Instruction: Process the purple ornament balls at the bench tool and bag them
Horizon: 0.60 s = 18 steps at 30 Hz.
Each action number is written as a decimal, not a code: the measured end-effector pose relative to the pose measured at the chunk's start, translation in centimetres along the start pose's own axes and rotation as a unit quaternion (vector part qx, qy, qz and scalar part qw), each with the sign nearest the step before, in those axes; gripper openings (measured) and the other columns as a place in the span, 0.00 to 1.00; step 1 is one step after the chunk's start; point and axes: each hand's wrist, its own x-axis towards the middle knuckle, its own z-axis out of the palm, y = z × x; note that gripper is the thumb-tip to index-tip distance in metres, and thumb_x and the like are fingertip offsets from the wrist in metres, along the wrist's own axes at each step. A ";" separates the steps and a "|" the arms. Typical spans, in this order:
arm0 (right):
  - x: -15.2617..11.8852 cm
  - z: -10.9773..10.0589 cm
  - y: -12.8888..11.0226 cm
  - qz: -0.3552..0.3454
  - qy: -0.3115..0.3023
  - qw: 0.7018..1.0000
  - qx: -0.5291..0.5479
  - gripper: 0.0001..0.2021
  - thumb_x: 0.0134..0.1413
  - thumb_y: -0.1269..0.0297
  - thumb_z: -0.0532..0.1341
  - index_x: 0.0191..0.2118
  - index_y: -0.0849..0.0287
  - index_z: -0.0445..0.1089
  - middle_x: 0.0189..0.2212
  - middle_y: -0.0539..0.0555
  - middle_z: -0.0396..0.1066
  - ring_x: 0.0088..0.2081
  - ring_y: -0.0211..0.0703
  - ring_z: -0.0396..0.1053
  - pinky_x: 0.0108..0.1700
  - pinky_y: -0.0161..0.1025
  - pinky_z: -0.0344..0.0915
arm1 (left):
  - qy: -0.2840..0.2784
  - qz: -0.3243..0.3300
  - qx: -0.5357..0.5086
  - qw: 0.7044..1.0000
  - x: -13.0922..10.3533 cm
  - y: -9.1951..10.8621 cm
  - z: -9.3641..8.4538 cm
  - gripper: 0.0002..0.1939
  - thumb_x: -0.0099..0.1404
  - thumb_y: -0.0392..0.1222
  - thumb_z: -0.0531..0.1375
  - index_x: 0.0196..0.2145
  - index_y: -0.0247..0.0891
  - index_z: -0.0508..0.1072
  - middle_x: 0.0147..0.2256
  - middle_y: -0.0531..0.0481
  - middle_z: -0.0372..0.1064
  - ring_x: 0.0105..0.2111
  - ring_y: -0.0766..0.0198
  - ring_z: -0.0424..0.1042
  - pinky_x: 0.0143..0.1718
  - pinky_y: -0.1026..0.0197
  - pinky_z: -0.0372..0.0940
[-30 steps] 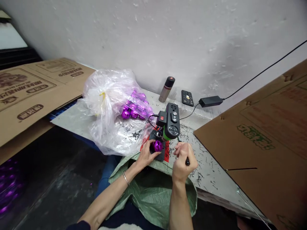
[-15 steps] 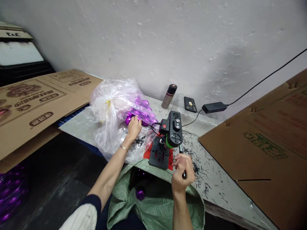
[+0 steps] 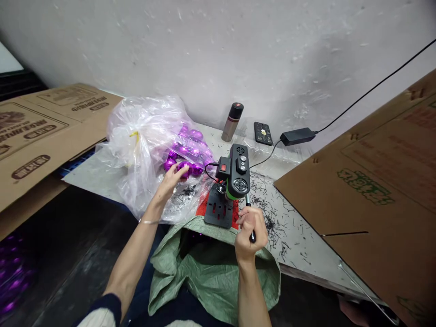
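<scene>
My left hand [image 3: 171, 181] has its thumb and fingers round a shiny purple ball [image 3: 184, 169] at the mouth of a clear plastic bag [image 3: 136, 154]. More purple balls [image 3: 195, 135] lie in the bag behind it. My right hand [image 3: 251, 231] is wrapped round the black-tipped lever [image 3: 248, 200] of a small black machine [image 3: 240, 170]. The machine's slotted base plate [image 3: 218, 211] rests on a red mat [image 3: 202, 204]. Below it, a green woven sack [image 3: 204, 272] hangs open at the table edge, with a few purple glints inside.
A bottle [image 3: 232, 121], a phone [image 3: 263, 133] and a black power adapter [image 3: 298, 136] with its cable lie near the wall. Cardboard [image 3: 61, 122] covers the left side, and a carton [image 3: 374, 190] stands at the right. Dark scraps [image 3: 272, 213] litter the table [image 3: 306, 254].
The whole view has shifted. My left hand has its fingers round a ball at the near edge of the pile. The purple ball seen in the sack mouth is no longer visible.
</scene>
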 end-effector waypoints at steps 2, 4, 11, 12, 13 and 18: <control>0.4 0.1 -0.4 0.013 0.015 1.000 0.005 0.18 0.70 0.72 0.53 0.25 0.56 0.63 0.24 0.49 0.65 0.29 0.39 0.68 0.31 0.39 0.60 | -0.053 -0.033 -0.134 0.989 -3.8 -0.8 -0.2 0.25 0.65 0.53 0.66 0.55 0.36 0.74 0.51 0.40 0.78 0.45 0.55 0.80 0.49 0.52 0.76; 1.1 0.1 -0.9 0.028 0.025 0.999 0.011 0.19 0.70 0.70 0.53 0.24 0.55 0.62 0.22 0.48 0.63 0.29 0.40 0.68 0.32 0.40 0.61 | -0.088 -0.055 -0.210 0.972 -7.1 -1.6 0.6 0.25 0.66 0.54 0.65 0.57 0.40 0.72 0.53 0.43 0.78 0.47 0.54 0.80 0.52 0.50 0.76; 3.2 -0.4 -2.3 0.057 -0.015 0.998 0.012 0.20 0.71 0.70 0.53 0.23 0.55 0.59 0.23 0.47 0.62 0.29 0.37 0.66 0.33 0.38 0.61 | -0.087 -0.083 -0.219 0.968 -10.5 -4.7 6.4 0.28 0.64 0.55 0.68 0.57 0.43 0.69 0.55 0.43 0.77 0.51 0.52 0.80 0.53 0.48 0.76; 3.3 -0.4 -2.4 0.057 -0.018 0.998 0.009 0.20 0.71 0.70 0.53 0.23 0.55 0.60 0.23 0.47 0.63 0.29 0.37 0.66 0.33 0.38 0.61 | -0.080 -0.067 -0.200 0.974 -10.4 -5.2 7.1 0.29 0.62 0.55 0.69 0.56 0.42 0.68 0.54 0.42 0.77 0.52 0.52 0.80 0.53 0.49 0.75; 3.2 -0.5 -2.3 0.056 -0.019 0.998 0.006 0.20 0.71 0.70 0.53 0.24 0.55 0.60 0.23 0.47 0.63 0.29 0.37 0.67 0.33 0.39 0.61 | -0.075 -0.047 -0.179 0.980 -10.3 -5.7 7.7 0.29 0.61 0.55 0.70 0.55 0.41 0.68 0.52 0.42 0.78 0.52 0.53 0.79 0.54 0.49 0.75; 2.7 -0.6 -2.0 0.038 -0.027 0.999 0.003 0.18 0.70 0.72 0.53 0.25 0.55 0.60 0.23 0.47 0.63 0.30 0.38 0.68 0.33 0.39 0.62 | -0.072 0.073 -0.042 0.994 -10.4 -7.2 9.0 0.29 0.61 0.55 0.70 0.52 0.41 0.67 0.48 0.42 0.78 0.50 0.52 0.79 0.55 0.47 0.73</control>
